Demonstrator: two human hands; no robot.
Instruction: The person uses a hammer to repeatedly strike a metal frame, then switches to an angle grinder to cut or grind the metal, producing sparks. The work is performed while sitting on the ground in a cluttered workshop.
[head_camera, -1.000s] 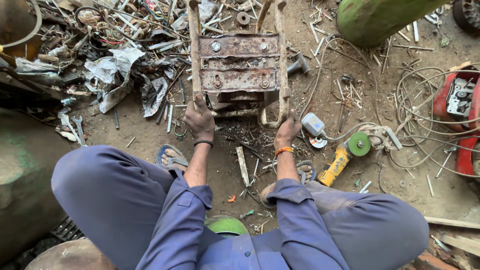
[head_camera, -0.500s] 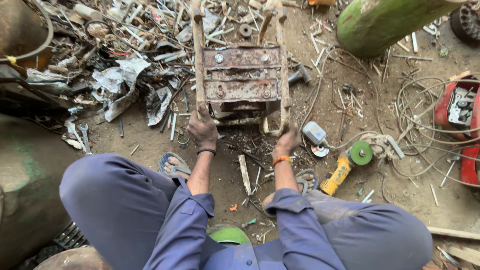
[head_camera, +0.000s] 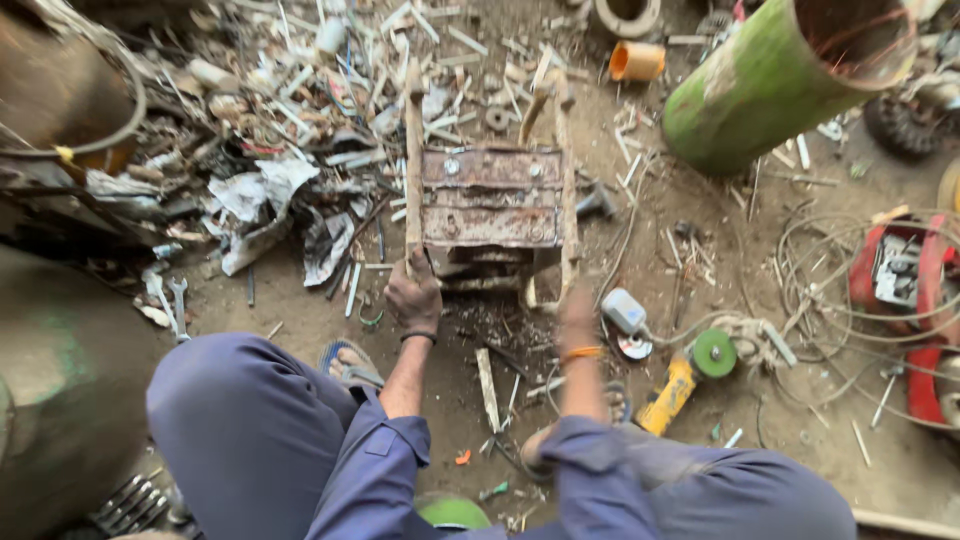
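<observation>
Nearest to the camera, two knees in blue-purple trousers spread wide over a dirt floor, with a green rounded object showing between them and a sandalled foot beside the left knee. Just beyond, the left hand, a dark band on its wrist, is closed around the near end of the left rail of a rusty metal frame. The right hand, with an orange band at the wrist, reaches to the near end of the right rail; it is blurred, so whether its fingers are clenched cannot be told. That frame lies on the ground straight ahead, two long rails joined by rusted cross plates with bolts. To the right of the right hand lie a small grey-white block, a yellow angle grinder with a green disc, and loops of wire leading toward a red machine. To the left, two spanners rest near a heap of scrap metal and crumpled paper. Farther off stand a big green pipe and a small orange cylinder.
</observation>
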